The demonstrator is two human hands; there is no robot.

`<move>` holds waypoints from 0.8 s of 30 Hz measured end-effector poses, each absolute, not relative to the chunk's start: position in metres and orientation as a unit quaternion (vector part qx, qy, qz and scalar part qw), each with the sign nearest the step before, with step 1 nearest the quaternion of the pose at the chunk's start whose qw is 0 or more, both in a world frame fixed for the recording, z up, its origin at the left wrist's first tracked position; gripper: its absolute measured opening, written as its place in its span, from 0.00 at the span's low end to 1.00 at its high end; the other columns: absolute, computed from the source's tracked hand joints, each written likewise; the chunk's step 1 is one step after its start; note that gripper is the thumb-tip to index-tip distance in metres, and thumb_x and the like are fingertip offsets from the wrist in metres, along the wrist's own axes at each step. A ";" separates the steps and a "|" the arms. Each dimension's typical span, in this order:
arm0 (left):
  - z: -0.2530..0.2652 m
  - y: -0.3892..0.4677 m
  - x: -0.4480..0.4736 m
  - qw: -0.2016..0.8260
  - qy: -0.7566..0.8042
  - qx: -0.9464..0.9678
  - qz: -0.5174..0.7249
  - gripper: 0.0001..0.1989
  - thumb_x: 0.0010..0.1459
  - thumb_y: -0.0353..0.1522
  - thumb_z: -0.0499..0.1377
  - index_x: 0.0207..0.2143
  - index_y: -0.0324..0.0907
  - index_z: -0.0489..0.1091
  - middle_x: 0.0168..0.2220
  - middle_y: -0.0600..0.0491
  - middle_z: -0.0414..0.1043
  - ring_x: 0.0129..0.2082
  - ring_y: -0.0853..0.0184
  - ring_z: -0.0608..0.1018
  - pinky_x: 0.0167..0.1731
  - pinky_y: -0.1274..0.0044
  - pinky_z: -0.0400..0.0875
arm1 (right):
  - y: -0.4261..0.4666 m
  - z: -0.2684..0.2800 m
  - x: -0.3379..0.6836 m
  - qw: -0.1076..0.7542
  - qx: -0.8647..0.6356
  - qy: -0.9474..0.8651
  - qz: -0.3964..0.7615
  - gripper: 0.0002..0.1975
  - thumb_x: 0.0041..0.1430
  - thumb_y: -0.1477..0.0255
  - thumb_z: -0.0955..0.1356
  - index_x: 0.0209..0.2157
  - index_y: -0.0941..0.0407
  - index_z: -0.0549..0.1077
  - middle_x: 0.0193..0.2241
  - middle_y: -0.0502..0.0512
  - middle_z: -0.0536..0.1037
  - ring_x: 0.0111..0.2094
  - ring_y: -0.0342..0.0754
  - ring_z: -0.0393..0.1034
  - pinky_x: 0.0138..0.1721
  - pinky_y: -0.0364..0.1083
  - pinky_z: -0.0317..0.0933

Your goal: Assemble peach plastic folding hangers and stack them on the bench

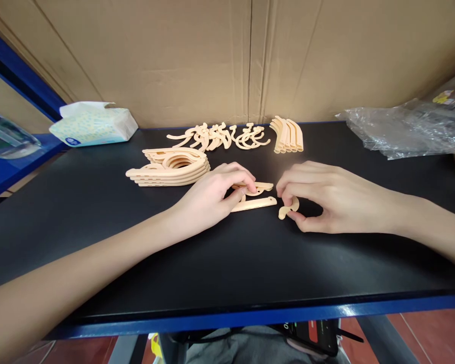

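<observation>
The right hand [307, 197] pinches a small curved hook [284, 211] between thumb and fingertips, while the left hand [227, 189] touches hanger pieces [256, 203] under it on the worktop [227, 268], grip unclear; the hook looks light, stiff and smooth, best held by its curve.

Pinched hook [283, 213]: smooth, satin plastic
Unstacked hanger [255, 203]: smooth plastic, soft sheen
Stacked hangers [170, 175]: satin plastic
Tabletop [174, 268]: smooth, mostly matt
Front rail [231, 320]: glossy painted metal
Backdrop panel [155, 60]: matt, creased cardboard
Bag [394, 129]: clear, crinkled, shiny plastic film
Tissue pack [98, 127]: smooth plastic film
</observation>
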State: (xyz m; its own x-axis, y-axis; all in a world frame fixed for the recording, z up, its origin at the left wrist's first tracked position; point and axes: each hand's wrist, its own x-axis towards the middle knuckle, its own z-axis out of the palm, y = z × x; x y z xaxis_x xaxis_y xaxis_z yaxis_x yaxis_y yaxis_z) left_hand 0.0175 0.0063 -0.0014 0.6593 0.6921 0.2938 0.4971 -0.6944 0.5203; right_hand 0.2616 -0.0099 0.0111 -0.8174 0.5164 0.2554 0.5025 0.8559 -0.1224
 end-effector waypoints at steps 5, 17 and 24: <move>-0.002 0.010 0.016 0.204 0.362 0.876 0.245 0.11 0.62 0.23 0.52 0.34 0.39 0.74 0.41 0.52 0.74 0.41 0.68 0.74 0.43 0.74 0.66 | -0.017 0.010 0.259 0.157 -0.240 -0.957 0.035 0.04 0.58 0.74 0.65 0.28 0.56 0.68 0.36 0.53 0.77 0.35 0.46 0.68 0.37 0.46 0.60; 0.000 0.010 0.015 0.209 0.353 0.881 0.238 0.21 0.49 0.16 0.50 0.39 0.39 0.75 0.43 0.52 0.74 0.44 0.65 0.75 0.46 0.71 0.69 | -0.018 0.012 0.258 0.156 -0.235 -0.959 0.019 0.06 0.59 0.74 0.65 0.27 0.56 0.69 0.41 0.55 0.77 0.39 0.47 0.69 0.41 0.47 0.62; -0.006 0.014 0.014 0.159 0.380 0.876 0.250 0.18 0.56 0.18 0.51 0.42 0.39 0.75 0.47 0.51 0.74 0.46 0.66 0.75 0.48 0.72 0.69 | -0.022 0.013 0.257 0.148 -0.231 -0.959 0.069 0.04 0.55 0.76 0.66 0.26 0.56 0.68 0.37 0.53 0.77 0.35 0.45 0.67 0.37 0.46 0.60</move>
